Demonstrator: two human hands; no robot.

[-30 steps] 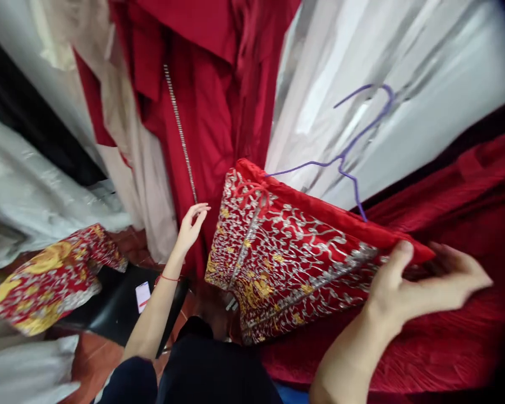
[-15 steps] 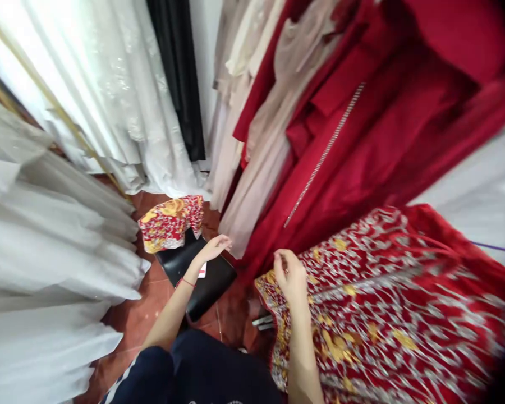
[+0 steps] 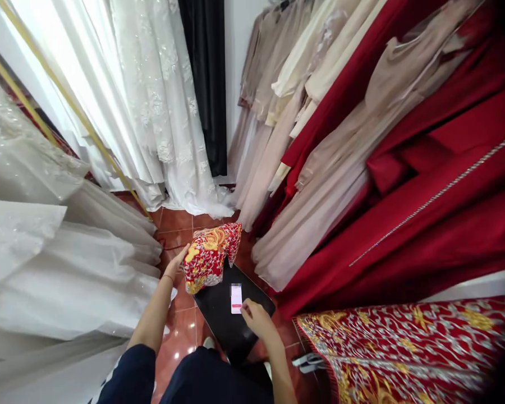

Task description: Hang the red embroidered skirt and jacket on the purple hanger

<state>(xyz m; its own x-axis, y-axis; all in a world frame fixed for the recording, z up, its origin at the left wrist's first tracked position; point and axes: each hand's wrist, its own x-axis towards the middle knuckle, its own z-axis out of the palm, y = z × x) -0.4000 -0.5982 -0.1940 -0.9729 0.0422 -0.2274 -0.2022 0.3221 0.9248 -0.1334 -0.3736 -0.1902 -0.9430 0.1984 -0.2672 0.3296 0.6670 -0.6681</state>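
A red garment with gold and silver embroidery [image 3: 210,252] lies bunched over the far left end of a black bench [image 3: 219,314]. My left hand [image 3: 177,264] is closed at the garment's left edge, its fingers partly hidden behind the cloth. On the bench lies a smartphone [image 3: 236,300] with a lit, mostly white screen and a red bar. Beside the phone's lower right edge is my right hand [image 3: 256,318], fingers curled together and the tips close to or touching the screen; nothing shows in them.
A larger red embroidered garment [image 3: 404,348] spreads at the lower right, with white clips or hangers [image 3: 309,362] near its edge. White gowns [image 3: 88,269] hang left, beige dresses [image 3: 311,196] and red dresses [image 3: 425,224] right. Red tiles [image 3: 174,221] cover the floor.
My left hand has gone from above the bench to the bunched garment's left edge. My right hand has left the larger embroidered garment for the phone. The view has swung right.
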